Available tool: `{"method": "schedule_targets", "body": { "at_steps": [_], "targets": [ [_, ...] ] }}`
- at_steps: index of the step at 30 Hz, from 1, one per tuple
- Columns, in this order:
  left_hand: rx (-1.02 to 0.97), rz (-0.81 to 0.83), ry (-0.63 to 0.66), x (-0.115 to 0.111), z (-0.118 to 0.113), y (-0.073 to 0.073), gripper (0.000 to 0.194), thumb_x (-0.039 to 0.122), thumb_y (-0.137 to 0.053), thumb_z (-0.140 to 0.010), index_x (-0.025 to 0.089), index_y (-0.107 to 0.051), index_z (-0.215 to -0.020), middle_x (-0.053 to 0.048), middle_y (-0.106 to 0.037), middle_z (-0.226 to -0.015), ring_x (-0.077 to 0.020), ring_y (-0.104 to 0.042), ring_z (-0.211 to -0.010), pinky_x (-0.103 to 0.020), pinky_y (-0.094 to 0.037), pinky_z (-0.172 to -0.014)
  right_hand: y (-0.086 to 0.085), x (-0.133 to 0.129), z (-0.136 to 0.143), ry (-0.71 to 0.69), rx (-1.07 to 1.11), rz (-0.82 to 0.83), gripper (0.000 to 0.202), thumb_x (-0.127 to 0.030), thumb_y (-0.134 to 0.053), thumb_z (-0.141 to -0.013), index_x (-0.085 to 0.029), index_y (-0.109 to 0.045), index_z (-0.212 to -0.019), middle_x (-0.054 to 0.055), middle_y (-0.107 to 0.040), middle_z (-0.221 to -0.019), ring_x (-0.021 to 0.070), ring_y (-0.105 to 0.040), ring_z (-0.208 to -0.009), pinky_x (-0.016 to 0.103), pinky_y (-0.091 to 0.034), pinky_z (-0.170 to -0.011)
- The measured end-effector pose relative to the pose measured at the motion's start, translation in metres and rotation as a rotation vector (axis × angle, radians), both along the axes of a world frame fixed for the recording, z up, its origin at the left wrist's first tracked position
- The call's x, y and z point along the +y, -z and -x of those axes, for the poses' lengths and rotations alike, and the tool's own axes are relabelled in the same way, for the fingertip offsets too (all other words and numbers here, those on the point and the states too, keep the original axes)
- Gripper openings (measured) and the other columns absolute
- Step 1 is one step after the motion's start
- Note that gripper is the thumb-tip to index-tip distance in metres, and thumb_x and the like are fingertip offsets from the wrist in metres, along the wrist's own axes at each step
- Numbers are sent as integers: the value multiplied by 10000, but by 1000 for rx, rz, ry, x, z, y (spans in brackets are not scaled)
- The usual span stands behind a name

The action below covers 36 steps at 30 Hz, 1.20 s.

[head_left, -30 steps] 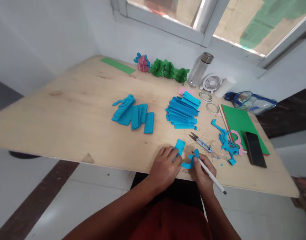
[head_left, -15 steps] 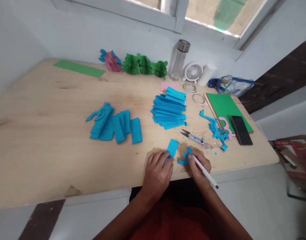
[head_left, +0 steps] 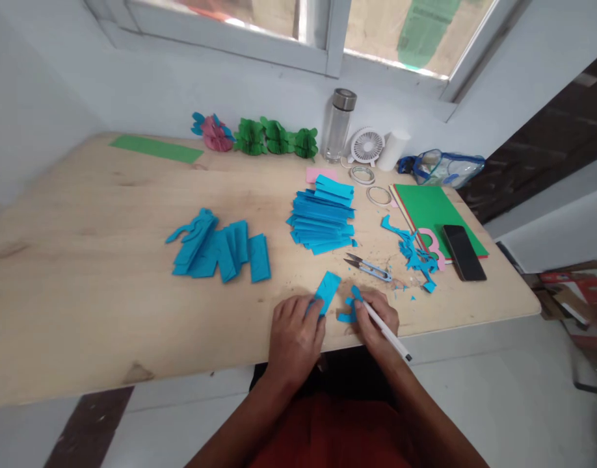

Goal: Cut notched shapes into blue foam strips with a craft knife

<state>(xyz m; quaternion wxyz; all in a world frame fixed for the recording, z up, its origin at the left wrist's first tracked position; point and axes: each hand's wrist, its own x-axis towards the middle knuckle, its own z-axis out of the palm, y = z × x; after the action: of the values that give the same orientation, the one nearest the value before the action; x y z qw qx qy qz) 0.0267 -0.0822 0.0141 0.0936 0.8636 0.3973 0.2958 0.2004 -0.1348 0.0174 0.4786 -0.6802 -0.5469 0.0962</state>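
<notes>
My left hand [head_left: 296,331] lies at the table's front edge, its thumb and fingertips gripping a folded blue paper piece [head_left: 328,290] that slants away from me. In my right hand [head_left: 376,316] is a white pen [head_left: 387,331], its dark end pointing back toward my wrist. A curved blue paper cutout [head_left: 347,318] shows beside the right fingertips, partly covered by them. Just beyond the hands lie small thread snips [head_left: 369,267] with blue handles and dark blades pointing left.
Blue folded papers [head_left: 322,214] are stacked mid-table, with more blue pieces [head_left: 220,250] to the left. Blue scraps [head_left: 413,250], a pink cutout [head_left: 434,247], a phone [head_left: 464,253] and green paper [head_left: 430,205] lie right. A glass bottle [head_left: 338,127] and fan [head_left: 367,144] stand behind.
The whole view has shifted, so the table's things sit slightly further left. My left fingers have moved slightly on the blue paper piece, showing more of it. The right hand still holds the pen.
</notes>
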Motion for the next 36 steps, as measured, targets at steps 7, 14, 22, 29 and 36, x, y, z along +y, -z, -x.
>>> {"method": "schedule_targets", "body": {
  "at_steps": [7, 14, 22, 29, 36],
  "targets": [
    [216, 97, -129, 9, -6, -11, 185, 218, -605, -830, 194, -651, -1008, -95, -653, -894, -308, -576, -906, -440, -441, -773, 1, 0, -3, -21, 64, 10, 204, -349, -550, -913, -225, -706, -870, 49, -731, -801, 213, -672, -780, 366, -519, -778],
    [299, 155, -255, 13, -15, -15, 226, 258, -630, -814, 194, -649, -1030, -117, -667, -973, -329, -597, -963, -447, -449, -789, 8, -2, -7, -46, 105, -18, 219, -351, -550, -919, -224, -720, -862, 55, -744, -853, 216, -681, -849, 355, -530, -791],
    [266, 294, -333, 16, -24, -20, 179, 217, -677, -776, 201, -619, -944, -90, -686, -929, -326, -630, -1009, -424, -456, -820, 15, -3, -12, -62, 69, -99, 202, -332, -559, -904, -214, -723, -907, 69, -754, -864, 230, -691, -849, 385, -533, -812],
    [83, 310, -390, 10, -15, -17, 271, 131, -600, -800, 238, -583, -1049, 14, -712, -793, -212, -701, -791, -314, -488, -748, 19, -2, -13, -63, 34, -101, 220, -353, -553, -911, -219, -725, -883, 67, -755, -864, 228, -695, -841, 380, -543, -797],
    [-15, 295, -651, 48, 24, -19, 475, 224, -515, -879, 203, -436, -1348, -42, -729, -938, -209, -710, -760, -292, -501, -679, 21, -2, -12, -60, -7, -104, 233, -353, -545, -916, -218, -731, -875, 69, -758, -875, 229, -694, -854, 386, -543, -806]
  ]
}}
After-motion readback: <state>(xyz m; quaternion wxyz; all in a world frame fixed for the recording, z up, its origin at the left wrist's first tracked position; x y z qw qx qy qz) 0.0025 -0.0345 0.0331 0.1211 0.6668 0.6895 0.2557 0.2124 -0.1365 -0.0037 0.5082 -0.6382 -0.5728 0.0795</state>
